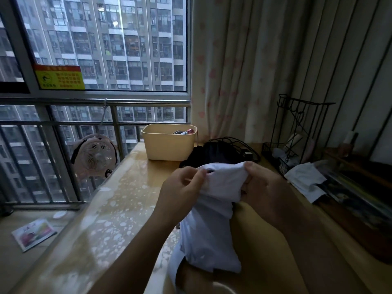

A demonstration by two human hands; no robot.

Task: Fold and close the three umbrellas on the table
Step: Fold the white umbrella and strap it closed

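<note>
**Both hands gather the pale umbrella's cloth above the table**

The pale umbrella (214, 221) hangs between the two hands over the near part of the table (118, 187). Its cloth is bunched at the top and falls in loose folds toward the person. It is likely held up like this so the panels can be drawn together before wrapping. Whether its ribs are already collapsed is hidden under the fabric.

The left hand (182, 184) comes in from the lower left with the wrist raised. Its fingers are curled and pinch the upper edge of the cloth. The right hand (262, 185) faces it from the other side, thumb pressed over the top of the bunch and fingers curled in beneath, gripping the fabric.

A black umbrella (212, 152) lies further back on the table, just beside a beige plastic basket (167, 145), apparently waiting its turn. A third umbrella cannot be made out.
</note>
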